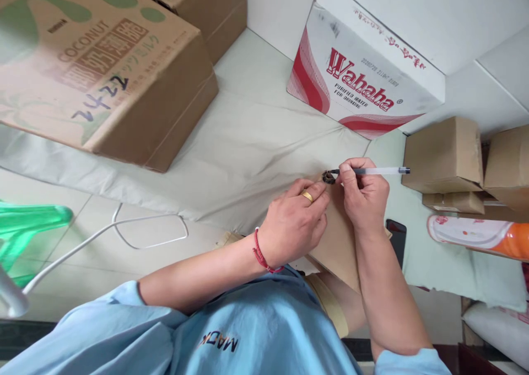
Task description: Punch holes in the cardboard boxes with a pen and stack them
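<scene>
A small dark, ring-like object (328, 177) lies at the top edge of a piece of brown cardboard (339, 241), near the middle of the view. From the left, my left hand (295, 218) rests on the cardboard with its fingers together, the fingertips beside the dark object. My right hand (366, 196) pinches a pen (382, 171) with a clear barrel, held nearly level. Its dark tip end meets the dark object. What exactly that object is, I cannot tell.
A coconut carton (103, 60) stands at upper left and a Wahaha carton (359, 71) at upper right. Small brown boxes (444, 154), an orange-and-white package (475, 234) and a phone (395, 241) are to the right. A white bent rod (82, 255) is at left.
</scene>
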Motion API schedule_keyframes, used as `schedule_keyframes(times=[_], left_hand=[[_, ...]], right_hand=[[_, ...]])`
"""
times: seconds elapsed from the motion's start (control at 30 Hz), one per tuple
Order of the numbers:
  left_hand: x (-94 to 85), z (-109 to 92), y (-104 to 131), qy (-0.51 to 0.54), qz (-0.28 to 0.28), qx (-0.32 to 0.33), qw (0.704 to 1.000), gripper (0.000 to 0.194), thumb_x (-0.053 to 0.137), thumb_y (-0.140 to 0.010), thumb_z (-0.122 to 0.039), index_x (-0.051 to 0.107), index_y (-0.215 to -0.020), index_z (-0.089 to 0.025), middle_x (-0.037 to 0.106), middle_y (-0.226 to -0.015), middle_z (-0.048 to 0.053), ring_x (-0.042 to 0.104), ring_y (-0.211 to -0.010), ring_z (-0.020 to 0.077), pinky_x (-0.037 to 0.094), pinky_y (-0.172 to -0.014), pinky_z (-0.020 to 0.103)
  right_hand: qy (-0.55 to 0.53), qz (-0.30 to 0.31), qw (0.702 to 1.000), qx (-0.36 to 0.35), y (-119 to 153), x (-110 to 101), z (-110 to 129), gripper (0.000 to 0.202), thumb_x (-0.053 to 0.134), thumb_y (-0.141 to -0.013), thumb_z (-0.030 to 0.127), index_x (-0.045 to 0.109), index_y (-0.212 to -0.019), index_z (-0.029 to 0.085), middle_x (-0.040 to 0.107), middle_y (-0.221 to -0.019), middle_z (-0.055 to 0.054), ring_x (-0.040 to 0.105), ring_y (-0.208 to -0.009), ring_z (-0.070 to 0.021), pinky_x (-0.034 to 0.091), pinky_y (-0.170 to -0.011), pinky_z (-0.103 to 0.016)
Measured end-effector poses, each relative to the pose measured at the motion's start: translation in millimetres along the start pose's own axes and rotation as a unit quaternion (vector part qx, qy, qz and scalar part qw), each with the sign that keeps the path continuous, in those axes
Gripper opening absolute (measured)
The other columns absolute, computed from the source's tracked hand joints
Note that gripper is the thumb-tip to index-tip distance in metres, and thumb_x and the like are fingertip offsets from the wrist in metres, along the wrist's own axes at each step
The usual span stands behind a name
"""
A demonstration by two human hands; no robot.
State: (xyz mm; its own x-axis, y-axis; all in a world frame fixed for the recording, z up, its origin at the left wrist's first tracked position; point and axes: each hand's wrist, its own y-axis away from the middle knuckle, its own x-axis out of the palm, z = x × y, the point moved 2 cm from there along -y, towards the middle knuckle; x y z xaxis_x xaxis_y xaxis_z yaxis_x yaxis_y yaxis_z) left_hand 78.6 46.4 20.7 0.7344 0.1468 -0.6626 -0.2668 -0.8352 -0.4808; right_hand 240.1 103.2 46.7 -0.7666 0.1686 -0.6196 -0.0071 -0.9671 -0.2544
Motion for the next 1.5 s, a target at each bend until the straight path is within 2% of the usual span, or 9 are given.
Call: schedule_keyframes(times=[0.17,0.3,0.47,0.67,0.83,1.0,1.17,1.4,1.5], left_hand=[[0.1,-0.1,0.4,-0.001,-0.01,0.003,1.0,0.023,0.058,-0.099,-0.013,0.074,-0.115,-0.014,0.08,-0.128,0.007,0.07,-0.116,0.0258,0.066,-0.079,0.035],[0.9,-0.1,0.1,-0.002,-0.012,0.003,1.0,0.022,0.059,-0.099,-0.014,0.074,-0.115,-0.014,0.081,-0.128,0.007,0.07,-0.115,0.0254,0.066,-0.079,0.035],[1.5,0.0,0.0,-0.002,-0.007,-0.003,1.0,0.023,0.059,-0.099,-0.014,0.074,-0.117,-0.015,0.08,-0.129,0.007,0.069,-0.116,0.0251,0.065,-0.077,0.035],[0.7,0.2,0.8,0.002,-0.007,-0.001,1.0,0.022,0.058,-0.099,-0.015,0.074,-0.114,-0.015,0.08,-0.128,0.008,0.069,-0.114,0.0246,0.065,-0.08,0.034],[0.7,0.7,1.0,-0.002,-0.006,-0.002,1.0,0.022,0.058,-0.1,-0.015,0.074,-0.115,-0.015,0.08,-0.128,0.008,0.07,-0.116,0.0246,0.065,-0.083,0.034],[1.4,1.1,1.5,0.006,-0.007,-0.003,1.0,0.022,0.058,-0.1,-0.015,0.074,-0.114,-0.016,0.08,-0.128,0.009,0.069,-0.116,0.024,0.066,-0.083,0.034],[1.2,0.6,0.9,-0.002,-0.01,-0.001,1.0,0.022,0.058,-0.1,-0.015,0.075,-0.114,-0.015,0.08,-0.128,0.007,0.07,-0.115,0.0248,0.066,-0.08,0.035],[1.6,1.1,0.9,0.001,-0.011,-0.001,1.0,0.022,0.058,-0.1,-0.015,0.075,-0.114,-0.015,0.08,-0.128,0.007,0.069,-0.115,0.0244,0.065,-0.083,0.034],[1.7,1.1,0.8,0.0,-0.004,-0.002,1.0,0.022,0.057,-0.101,-0.015,0.075,-0.113,-0.016,0.08,-0.129,0.008,0.069,-0.115,0.0242,0.065,-0.085,0.034]], right_hand=[[0.001,0.02,1.0,0.007,0.5,0.7,-0.8,0.028,0.064,-0.103,0.043,0.069,-0.087,0.021,0.063,-0.067,0.003,0.048,-0.052,-0.0102,0.037,-0.054,-0.025],[-0.004,-0.005,1.0,0.006,0.1,0.2,-0.9,0.027,0.063,-0.104,0.042,0.069,-0.088,0.021,0.065,-0.069,0.003,0.051,-0.055,-0.0101,0.039,-0.056,-0.025],[0.008,0.013,1.0,0.01,0.3,1.4,-1.1,0.029,0.064,-0.103,0.044,0.069,-0.086,0.021,0.062,-0.066,0.003,0.048,-0.052,-0.0099,0.037,-0.054,-0.025],[0.002,-0.065,0.997,0.03,-0.3,-1.5,-3.4,0.025,0.064,-0.1,0.042,0.068,-0.087,0.021,0.065,-0.067,0.003,0.05,-0.053,-0.0103,0.039,-0.055,-0.024],[0.018,-0.053,0.997,0.047,-1.7,-0.6,-4.3,0.025,0.063,-0.098,0.043,0.067,-0.085,0.021,0.064,-0.067,0.003,0.052,-0.056,-0.0116,0.041,-0.057,-0.024],[0.033,-0.069,0.996,0.054,-2.1,-1.6,-2.1,0.02,0.06,-0.092,0.032,0.062,-0.074,0.022,0.057,-0.062,0.004,0.05,-0.057,-0.0121,0.04,-0.059,-0.025],[0.01,-0.062,0.997,0.044,-2.2,-0.8,-1.3,0.02,0.061,-0.094,0.036,0.063,-0.079,0.022,0.058,-0.066,0.003,0.051,-0.062,-0.0131,0.041,-0.062,-0.026],[0.022,-0.06,0.997,0.051,-1.8,-1.2,-3.9,0.018,0.059,-0.093,0.031,0.061,-0.076,0.023,0.055,-0.062,0.005,0.048,-0.057,-0.0121,0.039,-0.06,-0.026],[0.017,-0.055,0.998,0.04,-1.5,-0.7,-3.1,0.02,0.059,-0.096,0.034,0.062,-0.079,0.023,0.056,-0.065,0.004,0.049,-0.059,-0.0128,0.04,-0.061,-0.026]])
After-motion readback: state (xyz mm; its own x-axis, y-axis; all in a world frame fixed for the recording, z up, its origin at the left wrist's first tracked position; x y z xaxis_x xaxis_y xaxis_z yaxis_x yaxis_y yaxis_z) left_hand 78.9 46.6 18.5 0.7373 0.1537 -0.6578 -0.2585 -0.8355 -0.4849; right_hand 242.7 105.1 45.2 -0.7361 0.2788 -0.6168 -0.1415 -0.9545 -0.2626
